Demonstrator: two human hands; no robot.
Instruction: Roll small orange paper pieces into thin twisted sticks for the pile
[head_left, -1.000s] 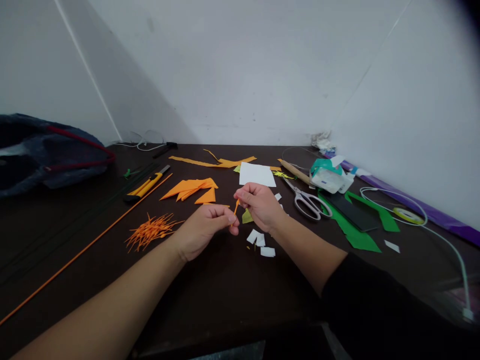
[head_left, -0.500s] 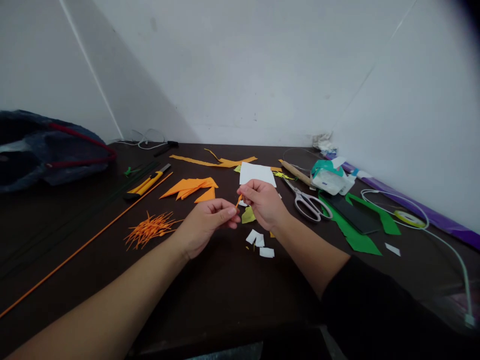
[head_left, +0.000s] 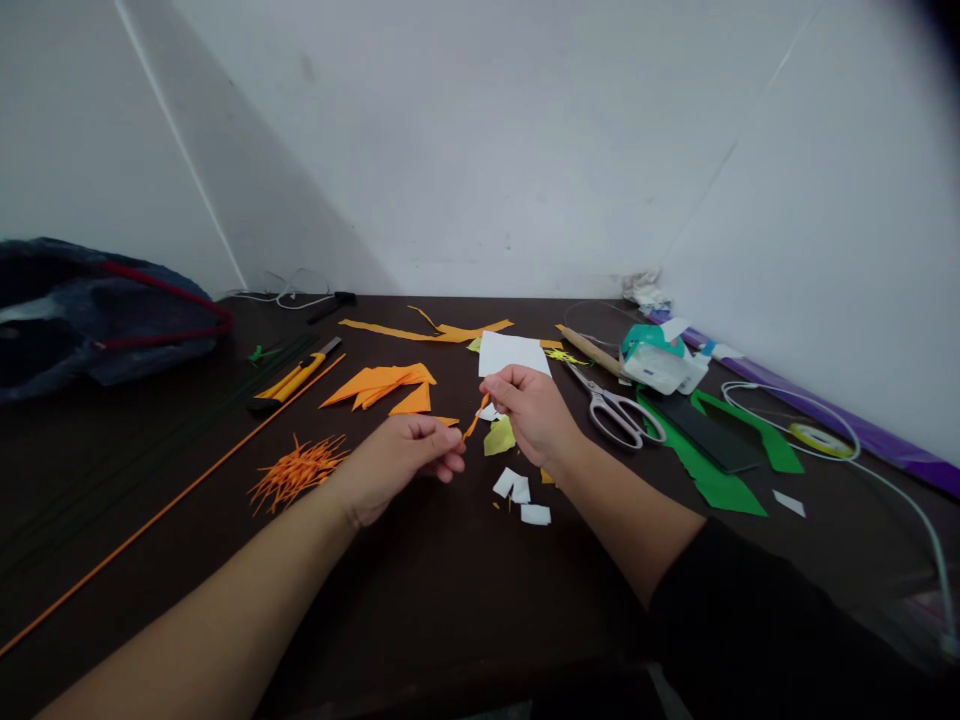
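Between my two hands runs a short, thin twisted strip of orange paper [head_left: 475, 418], held above the table. My left hand [head_left: 416, 450] pinches its lower end between thumb and fingers. The upper end is pinched in my right hand [head_left: 529, 405]. Left of my left hand lies a pile of thin orange twisted strips [head_left: 296, 472]. Behind that hand are folded orange paper pieces [head_left: 379, 383]. A white paper sheet [head_left: 514, 353] and a yellow-green paper scrap [head_left: 499, 436] lie near my right hand.
Grey-handled scissors [head_left: 619, 412] lie to the right, beside green paper [head_left: 724, 490], a tissue pack [head_left: 660, 358] and a tape roll [head_left: 821, 440]. On the left are a yellow utility knife [head_left: 292, 382], a long orange stick [head_left: 172, 508] and a dark plastic bag [head_left: 105, 315]. White scraps [head_left: 535, 514] lie in front.
My hands have drawn slightly apart, the left moving left and down, so more of the orange strip shows between them. The view has tilted slightly.
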